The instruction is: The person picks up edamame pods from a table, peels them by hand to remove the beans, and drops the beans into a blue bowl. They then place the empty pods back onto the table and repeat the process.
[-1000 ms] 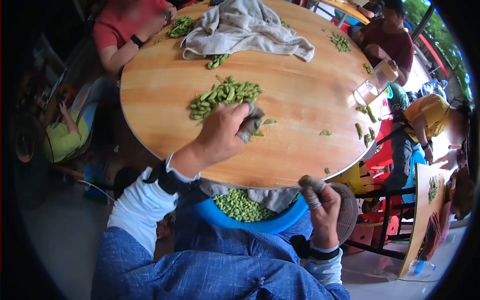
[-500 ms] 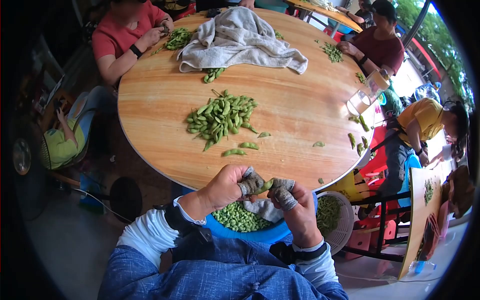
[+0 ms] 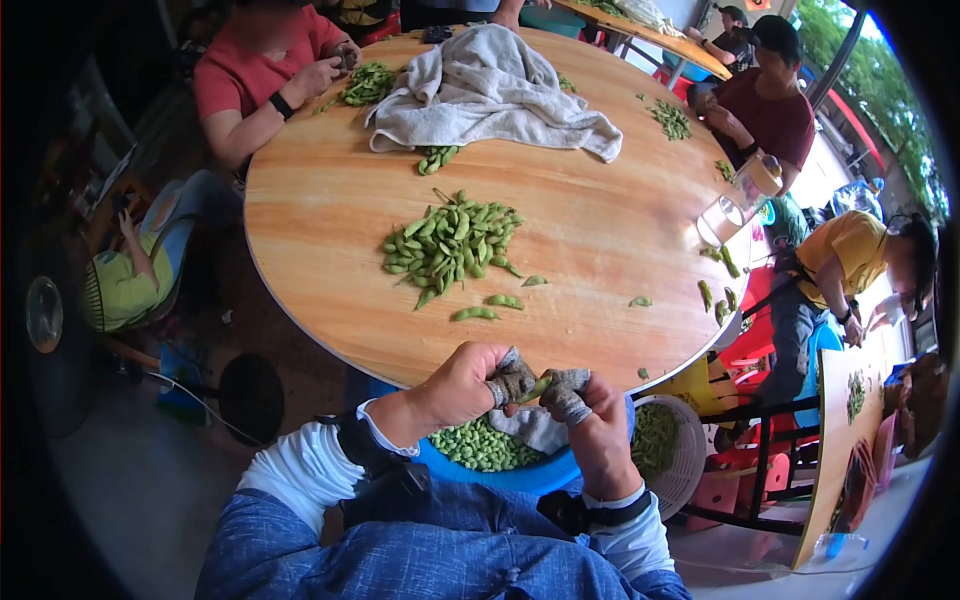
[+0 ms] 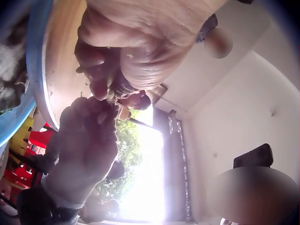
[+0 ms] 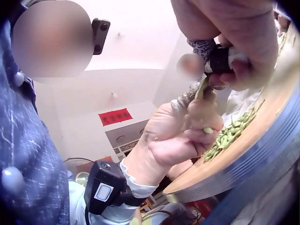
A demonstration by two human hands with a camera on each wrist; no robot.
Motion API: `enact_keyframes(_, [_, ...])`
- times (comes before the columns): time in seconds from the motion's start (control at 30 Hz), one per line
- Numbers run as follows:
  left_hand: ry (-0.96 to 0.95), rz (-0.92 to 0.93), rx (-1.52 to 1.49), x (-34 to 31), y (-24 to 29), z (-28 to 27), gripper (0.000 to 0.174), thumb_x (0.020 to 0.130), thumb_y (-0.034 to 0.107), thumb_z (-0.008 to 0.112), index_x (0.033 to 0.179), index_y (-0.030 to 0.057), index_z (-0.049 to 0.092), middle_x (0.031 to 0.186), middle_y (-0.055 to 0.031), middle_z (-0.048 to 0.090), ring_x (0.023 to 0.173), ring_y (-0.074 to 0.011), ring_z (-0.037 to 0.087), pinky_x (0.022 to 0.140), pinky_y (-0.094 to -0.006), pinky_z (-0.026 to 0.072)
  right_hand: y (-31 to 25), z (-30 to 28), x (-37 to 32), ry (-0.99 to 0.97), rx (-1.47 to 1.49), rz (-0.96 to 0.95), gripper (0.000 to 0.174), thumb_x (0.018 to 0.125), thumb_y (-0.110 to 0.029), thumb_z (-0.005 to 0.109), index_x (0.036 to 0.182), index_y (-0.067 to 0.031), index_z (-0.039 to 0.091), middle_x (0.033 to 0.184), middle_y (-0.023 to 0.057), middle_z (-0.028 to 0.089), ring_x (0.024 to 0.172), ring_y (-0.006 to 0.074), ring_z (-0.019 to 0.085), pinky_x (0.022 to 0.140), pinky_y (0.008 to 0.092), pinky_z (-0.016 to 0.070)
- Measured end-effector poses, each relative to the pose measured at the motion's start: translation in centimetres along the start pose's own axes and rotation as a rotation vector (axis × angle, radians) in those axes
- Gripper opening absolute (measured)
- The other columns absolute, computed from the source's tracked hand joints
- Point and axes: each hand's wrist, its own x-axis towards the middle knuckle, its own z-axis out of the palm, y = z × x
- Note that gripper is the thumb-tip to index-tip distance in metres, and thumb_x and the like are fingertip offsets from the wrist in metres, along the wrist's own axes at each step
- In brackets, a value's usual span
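Pod, green, single [image 3: 540, 388]: pinched at its two ends between the left hand [image 3: 455, 392] and the right hand [image 3: 600, 435]; held at the fingertips. Fingers of both hands: curled, clamped on the pod, grey wrappings [image 3: 512, 375] worn on some. Bean, green [image 5: 207, 130]: seen at the curled fingers of the left hand in the right wrist view.

Bench, round, wood-topped [image 3: 590, 240]: its near edge is partly overlapped by both hands in the head view; its right edge is lined with a few scattered pods [image 3: 722, 262] and a transparent container [image 3: 722, 220]. Open room: a stretch of bare wood is left between the pod pile [image 3: 455, 243] and those scattered pods, broken by one small green piece [image 3: 641, 301].

Two loose pods [image 3: 475, 313]: placed between the pile and the hands. Towel, pale, crumpled [image 3: 490, 95]: laid beyond the pile, a few pods showing at its edge.

Basin, blue [image 3: 500, 477]: set below the near edge and the hands; shelled beans [image 3: 485, 445] and a grey cloth [image 3: 530, 428] are contained. Basket, pale, perforated [image 3: 688, 455]: placed just beside the basin, right side, with green contents.
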Motion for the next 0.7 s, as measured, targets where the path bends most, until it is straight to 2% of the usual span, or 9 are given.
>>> enact_keyframes(0.1, [-0.041, -0.009, 0.123, 0.0, 0.5, -0.4, 0.016, 0.081, 0.016, 0.056, 0.080, 0.0000, 0.054, 0.072, -0.0029, 0.057, 0.061, -0.0079, 0.051, 0.056, -0.0210, 0.0415, 0.5, -0.1, 0.4, -0.016, 0.026, -0.020, 0.016, 0.076, -0.011, 0.059, 0.087, 0.0007, 0.059, 0.074, 0.0022, 0.059, 0.064, 0.0068, 0.051, 0.059, 0.0189, 0.0384])
enact_keyframes(0.2, [0.043, 0.210, 0.307, 0.8, 0.3, -0.3, 0.004, 0.077, 0.004, 0.055, 0.076, 0.0000, 0.054, 0.063, -0.0033, 0.055, 0.059, -0.0098, 0.052, 0.055, -0.0227, 0.0422, 1.1, -0.4, 1.1, 0.040, -0.046, -0.071, 0.017, 0.077, -0.010, 0.058, 0.089, 0.0011, 0.059, 0.076, 0.0026, 0.060, 0.064, 0.0066, 0.050, 0.059, 0.0187, 0.0382])
enact_keyframes(0.23, [0.077, 0.336, 0.568, 0.6, 1.0, -0.1, 0.008, 0.074, 0.005, 0.056, 0.079, 0.0002, 0.053, 0.068, -0.0089, 0.055, 0.063, -0.0171, 0.054, 0.057, -0.0274, 0.0439, 0.9, -0.4, 1.2, 0.050, -0.056, -0.128, 0.017, 0.077, -0.010, 0.058, 0.090, 0.0013, 0.058, 0.076, 0.0028, 0.060, 0.064, 0.0066, 0.050, 0.059, 0.0187, 0.0381])
enact_keyframes(0.3, [0.140, 0.528, 1.036, 0.1, 2.5, 0.1, 0.014, 0.070, 0.007, 0.057, 0.081, 0.0004, 0.052, 0.073, -0.0116, 0.054, 0.069, -0.0222, 0.054, 0.057, -0.0309, 0.0444, 0.5, -0.2, 1.2, 0.074, -0.073, -0.241, 0.018, 0.078, -0.009, 0.057, 0.092, 0.0016, 0.058, 0.078, 0.0032, 0.060, 0.064, 0.0068, 0.050, 0.059, 0.0186, 0.0379])
enact_keyframes(0.37, [0.102, 0.652, 1.373, -0.1, 2.7, -0.2, 0.026, 0.063, 0.010, 0.057, 0.086, 0.0001, 0.049, 0.077, -0.0114, 0.052, 0.078, -0.0269, 0.052, 0.059, -0.0358, 0.0445, -0.1, 0.0, 1.3, 0.043, -0.078, -0.201, 0.019, 0.078, -0.011, 0.057, 0.092, 0.0025, 0.057, 0.078, 0.0035, 0.060, 0.064, 0.0071, 0.050, 0.058, 0.0188, 0.0376])
enact_keyframes(0.43, [0.076, 0.651, 1.425, -0.3, 2.0, -0.5, 0.027, 0.061, 0.009, 0.058, 0.085, 0.0001, 0.048, 0.076, -0.0116, 0.052, 0.080, -0.0272, 0.052, 0.060, -0.0360, 0.0443, 0.0, -0.5, 1.3, -0.030, -0.096, -0.067, 0.022, 0.079, -0.014, 0.056, 0.092, 0.0041, 0.057, 0.077, 0.0047, 0.059, 0.063, 0.0084, 0.049, 0.057, 0.0197, 0.0371])
enact_keyframes(0.57, [0.064, 0.695, 1.303, -0.4, 0.5, -1.0, 0.019, 0.065, 0.007, 0.056, 0.079, -0.0005, 0.047, 0.074, -0.0141, 0.051, 0.076, -0.0324, 0.052, 0.058, -0.0370, 0.0441, 1.6, -0.9, 1.7, -0.156, 0.200, -0.022, 0.024, 0.078, -0.016, 0.059, 0.091, 0.0040, 0.057, 0.078, 0.0062, 0.059, 0.067, 0.0108, 0.050, 0.059, 0.0214, 0.0379])
enact_keyframes(0.67, [-0.017, 0.533, 0.888, 0.1, -0.8, -1.6, 0.018, 0.068, 0.003, 0.053, 0.084, -0.0012, 0.047, 0.076, -0.0168, 0.051, 0.070, -0.0352, 0.051, 0.059, -0.0347, 0.0440, 2.8, -0.7, 2.1, -0.153, 0.317, -0.076, 0.023, 0.077, -0.016, 0.060, 0.091, 0.0032, 0.057, 0.082, 0.0066, 0.059, 0.070, 0.0120, 0.051, 0.062, 0.0230, 0.0392])
enact_keyframes(0.7, [-0.003, 0.553, 0.734, 0.2, -1.3, -1.4, 0.017, 0.076, 0.002, 0.049, 0.092, -0.0019, 0.047, 0.077, -0.0124, 0.053, 0.062, -0.0265, 0.052, 0.058, -0.0291, 0.0430, 3.0, -0.7, 2.2, -0.180, 0.355, -0.098, 0.023, 0.078, -0.015, 0.059, 0.093, 0.0028, 0.057, 0.083, 0.0062, 0.059, 0.072, 0.0116, 0.052, 0.064, 0.0228, 0.0406])
